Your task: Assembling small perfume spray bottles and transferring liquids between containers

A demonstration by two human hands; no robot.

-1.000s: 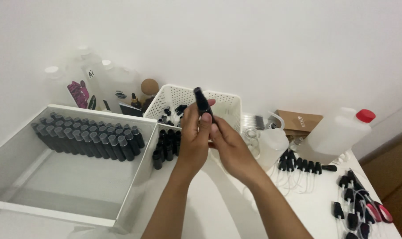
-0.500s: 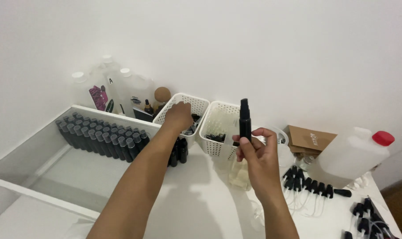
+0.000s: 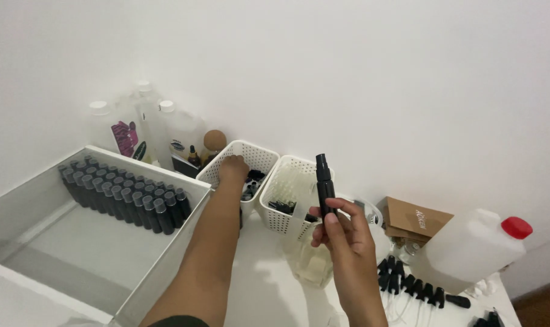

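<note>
Spray bottle, black, upright, pinched between right hand fingertips near centre, nozzle clear; left hand dipped into far white basket of black caps, grip hidden

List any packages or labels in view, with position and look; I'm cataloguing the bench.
Brown cardboard box: right of the white baskets, flat, dark print.
Clear labelled bottle: back-left corner, pink-and-black label.
White jug: far right, lying tilted, red cap, no label visible.
</note>
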